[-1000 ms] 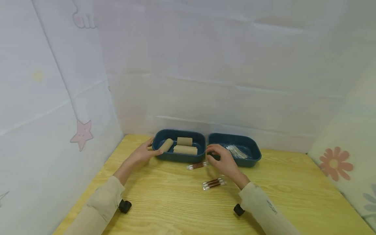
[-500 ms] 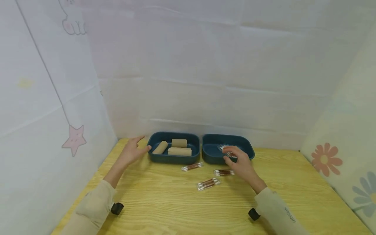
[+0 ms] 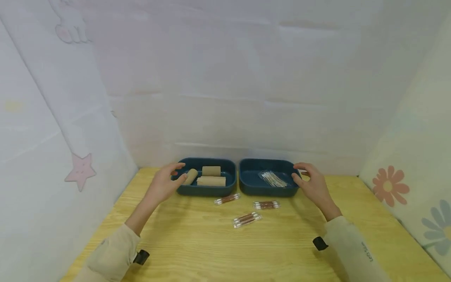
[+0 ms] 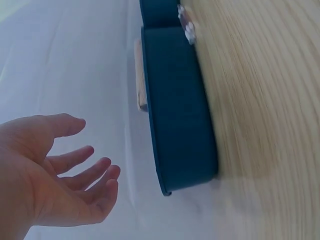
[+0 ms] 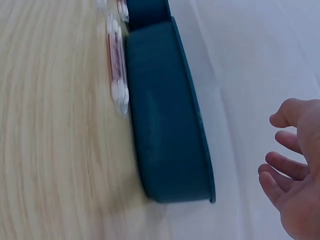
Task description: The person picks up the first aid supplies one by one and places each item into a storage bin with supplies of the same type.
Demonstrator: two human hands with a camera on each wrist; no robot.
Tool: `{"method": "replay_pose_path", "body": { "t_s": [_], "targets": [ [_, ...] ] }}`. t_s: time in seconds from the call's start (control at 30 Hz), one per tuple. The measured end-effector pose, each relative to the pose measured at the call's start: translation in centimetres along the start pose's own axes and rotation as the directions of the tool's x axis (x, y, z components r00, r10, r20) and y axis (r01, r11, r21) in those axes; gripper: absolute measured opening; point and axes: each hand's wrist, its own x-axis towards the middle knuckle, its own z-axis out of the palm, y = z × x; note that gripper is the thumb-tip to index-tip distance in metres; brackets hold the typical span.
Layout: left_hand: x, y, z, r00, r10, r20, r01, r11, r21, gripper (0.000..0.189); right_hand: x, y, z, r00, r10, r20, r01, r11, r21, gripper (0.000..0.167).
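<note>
Left hand (image 3: 163, 183), right hand (image 3: 314, 185): fingers loosely parted, gripping nothing. Left bin (image 3: 208, 191) just right of left hand; right bin (image 3: 267, 191) just left of right hand. Long axes left-right, far side of worktop (image 3: 229, 250).

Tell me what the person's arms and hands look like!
The left sleeve and right sleeve are long and pale beige. The right one has small dark lettering, too tiny to read surely. A little black block sticks out near each cuff. The left hand and right hand are bare, with no gloves showing.
</note>
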Motion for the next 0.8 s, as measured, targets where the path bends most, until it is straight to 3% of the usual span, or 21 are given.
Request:
{"method": "replay_pose_path", "body": {
  "t_s": [0.17,0.33,0.6,0.8],
  "targets": [
    [-0.5,1.6,0.4,0.998,0.061,0.017,-0.061,0.998,-0.016,0.056,0.0,1.7,-0.1,0.991,0.118,0.069,-0.116,0.993,-0.029,0.051],
    [-0.8,2.4,1.4,0.987,0.139,0.08,-0.136,0.99,-0.039,0.056,-0.4,3.2,0.3,0.944,0.264,0.198,-0.254,0.964,-0.077,0.08],
    [-1.2,3.0,3.0,0.978,0.193,0.084,-0.185,0.979,-0.088,0.048,-0.3,4.7,0.4,0.914,0.31,0.263,-0.301,0.951,-0.074,0.095],
    [-1.4,3.1,4.2,0.971,0.196,0.138,-0.185,0.978,-0.093,0.047,-0.7,5.2,0.3,0.884,0.348,0.31,-0.341,0.937,-0.078,0.099]
  ]
}}
